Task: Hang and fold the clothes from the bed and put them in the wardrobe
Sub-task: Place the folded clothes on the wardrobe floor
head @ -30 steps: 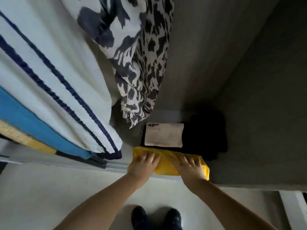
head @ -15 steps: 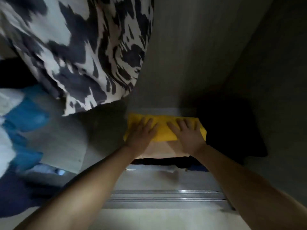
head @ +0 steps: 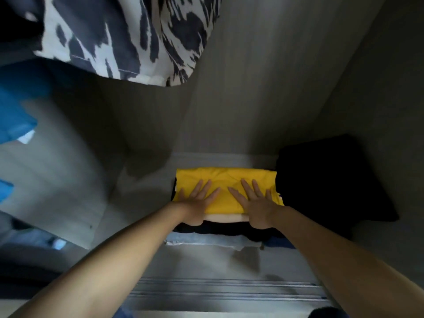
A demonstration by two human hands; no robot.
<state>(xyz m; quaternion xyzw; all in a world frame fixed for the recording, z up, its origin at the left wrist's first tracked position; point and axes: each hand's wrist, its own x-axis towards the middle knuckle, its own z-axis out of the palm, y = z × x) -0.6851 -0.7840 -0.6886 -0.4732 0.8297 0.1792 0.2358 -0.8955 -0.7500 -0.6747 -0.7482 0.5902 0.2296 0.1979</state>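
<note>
A folded yellow garment lies on top of a stack of folded clothes on the wardrobe floor. Under it show a cream layer, a black layer and a pale blue one. My left hand lies flat on the yellow garment's left half with fingers spread. My right hand lies flat on its right half, fingers spread too. Both palms hang over the stack's near edge.
A black pile sits right of the stack against the wardrobe's right wall. A black-and-white patterned garment hangs overhead at upper left, with blue clothing further left. The door track runs along the near edge.
The yellow garment went from the wardrobe's threshold onto the stack deeper inside. My view moved in and lower, and both hands now lie spread flat on top.
</note>
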